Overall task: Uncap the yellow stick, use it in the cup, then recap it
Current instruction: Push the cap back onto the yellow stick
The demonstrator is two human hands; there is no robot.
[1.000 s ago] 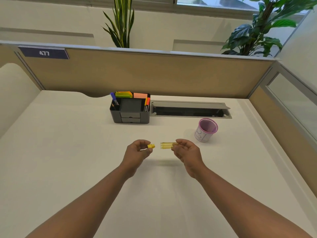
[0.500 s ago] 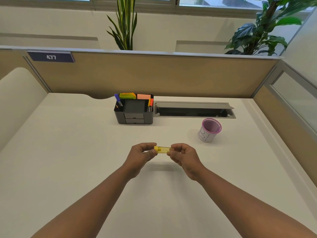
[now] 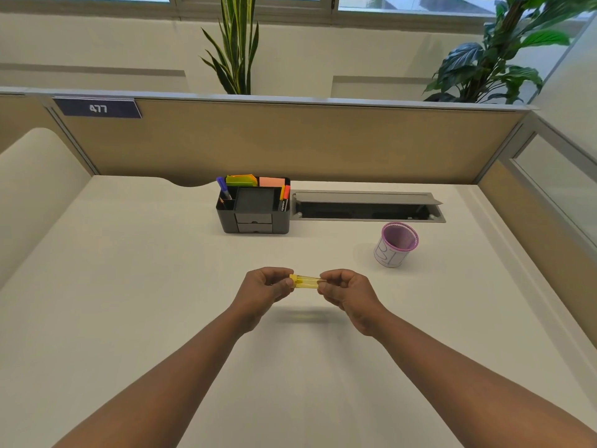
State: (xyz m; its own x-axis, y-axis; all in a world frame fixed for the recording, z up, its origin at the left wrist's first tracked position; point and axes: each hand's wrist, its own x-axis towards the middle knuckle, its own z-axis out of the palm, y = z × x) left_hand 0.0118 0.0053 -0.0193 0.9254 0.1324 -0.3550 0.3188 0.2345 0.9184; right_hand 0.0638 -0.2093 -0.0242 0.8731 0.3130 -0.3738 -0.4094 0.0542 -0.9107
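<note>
Fingers of both hands pinch the yellow stick (image 3: 307, 282); cup (image 3: 395, 244) and organizer (image 3: 255, 208) stand well beyond.

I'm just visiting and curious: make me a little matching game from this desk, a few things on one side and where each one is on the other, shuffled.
Things:
1. yellow stick
2. purple cup
3. black organizer
4. number sign

Places:
A. on the partition, upper left
B. on the desk, right of the hands
C. held between left hand and right hand
D. at the back of the desk, holding pens and sticky notes

Pairs: 1-C, 2-B, 3-D, 4-A
</note>
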